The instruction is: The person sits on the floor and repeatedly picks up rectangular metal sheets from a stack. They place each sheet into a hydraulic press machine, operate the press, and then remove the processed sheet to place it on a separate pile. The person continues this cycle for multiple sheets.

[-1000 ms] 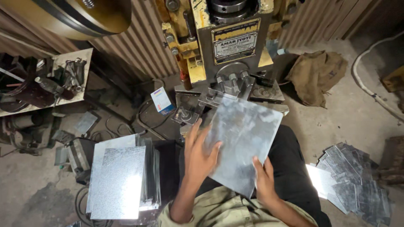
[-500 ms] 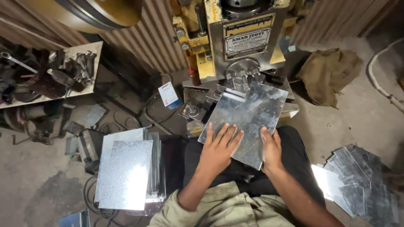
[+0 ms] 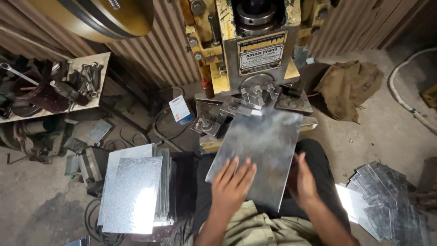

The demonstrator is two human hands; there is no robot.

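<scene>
Two hands [image 3: 232, 187], one metal sheet [image 3: 259, 150] held, two sheet stacks [image 3: 132, 191], one press [image 3: 255, 54]

Metal sheet [image 3: 261, 150] across the lap, far edge against the press [image 3: 255, 59]. Left hand [image 3: 232, 187] flat on its near left corner, right hand [image 3: 302, 180] at its right edge. Sheet stack [image 3: 134, 191] on the floor left; cut pieces [image 3: 387, 200] right; sack [image 3: 348, 86] beyond.

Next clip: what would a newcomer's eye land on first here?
The shiny metal sheet at centre, left hand flat on it and right hand at its right edge, its far end at the yellow press. Then the sheet stack at lower left and the cut pieces piled at lower right.
</scene>
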